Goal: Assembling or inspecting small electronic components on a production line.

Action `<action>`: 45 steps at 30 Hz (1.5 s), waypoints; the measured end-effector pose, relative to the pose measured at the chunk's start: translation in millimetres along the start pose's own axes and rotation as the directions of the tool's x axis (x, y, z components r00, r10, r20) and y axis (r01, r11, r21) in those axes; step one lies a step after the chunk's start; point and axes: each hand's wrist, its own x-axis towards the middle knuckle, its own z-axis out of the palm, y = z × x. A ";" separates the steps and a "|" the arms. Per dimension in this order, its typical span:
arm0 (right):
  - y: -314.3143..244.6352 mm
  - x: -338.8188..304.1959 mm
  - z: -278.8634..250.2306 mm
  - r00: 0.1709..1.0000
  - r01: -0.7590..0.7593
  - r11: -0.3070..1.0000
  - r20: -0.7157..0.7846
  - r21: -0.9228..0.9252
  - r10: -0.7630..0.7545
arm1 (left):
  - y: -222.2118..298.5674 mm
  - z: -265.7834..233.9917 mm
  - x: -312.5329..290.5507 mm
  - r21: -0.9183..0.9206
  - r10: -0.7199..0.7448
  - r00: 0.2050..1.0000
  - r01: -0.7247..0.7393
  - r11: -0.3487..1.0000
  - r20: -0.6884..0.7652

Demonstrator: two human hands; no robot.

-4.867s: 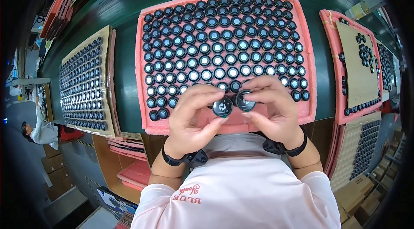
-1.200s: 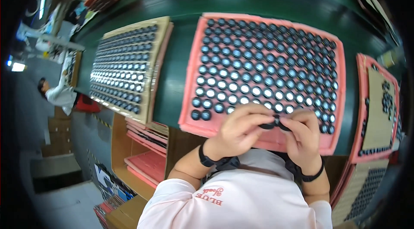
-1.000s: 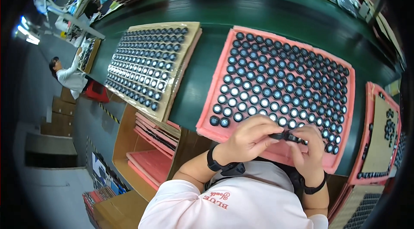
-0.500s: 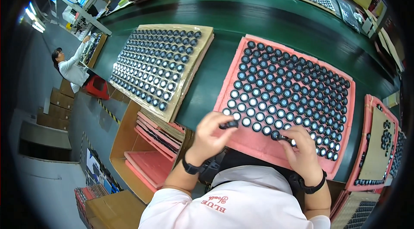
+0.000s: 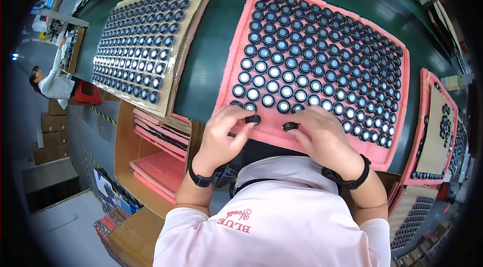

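Close to my body lies a pink foam sheet [image 5: 372, 154] covered with rows of small round black parts [image 5: 305, 66] with pale grey discs in their middles. My left hand [image 5: 221, 128] is over the sheet's near left corner, thumb and fingers pinching one black round part [image 5: 253, 119] tilted on its edge. To the right of it, my right hand [image 5: 327, 136] pinches another black round part [image 5: 290, 126], also tipped on its side. Bare pink foam shows between the two held parts. The fingers of both hands cover some of the nearest row.
Left on the green bench [image 5: 201, 65] is a stack with a tan sheet [image 5: 168, 101] of similar parts. A pink-edged tray [image 5: 412, 164] stands at right. Below left, a cardboard box [image 5: 123, 141] holds pink sheets. A person [image 5: 55, 83] works at far left.
My view has tilted, so the benchtop sits higher and further left in the picture. My hands have come closer together, and each still pinches a black round part.
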 end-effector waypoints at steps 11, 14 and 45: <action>10.9 9.3 28.8 0.993 0.097 0.977 0.081 -0.190 -0.083 | -0.1 21.8 10.7 0.166 0.054 0.984 -0.083 0.983 0.171; 9.3 10.0 27.6 0.993 0.109 0.964 0.073 -0.243 -0.094 | -0.4 20.3 12.3 0.202 0.011 0.988 -0.042 0.978 0.154; 42.7 -49.1 -108.2 0.979 -0.165 0.971 -0.150 -0.173 0.140 | 33.1 27.7 41.3 0.174 0.089 0.983 -0.117 0.978 0.160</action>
